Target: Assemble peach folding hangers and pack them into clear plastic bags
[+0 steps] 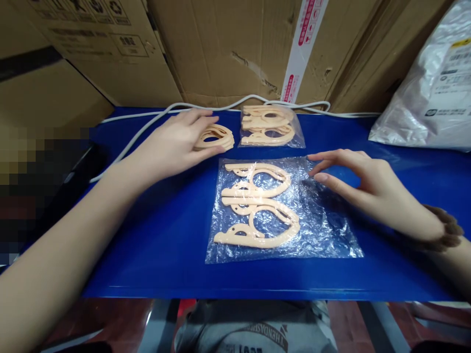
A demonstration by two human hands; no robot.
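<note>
While the left hand [180, 135] clasps hangers [227, 138], the right hand [368, 179]—half-uncurled, empty—flanks the bag's [324, 220] edge.

Brown wristband [449, 231], grey lettered garment [235, 321]

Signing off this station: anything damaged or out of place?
Yes: the cardboard behind the table has scuffs and torn spots, left of the printed tape; its surface looks broken there. The white cable also snakes loosely along the table's back. No spill visible.
</note>
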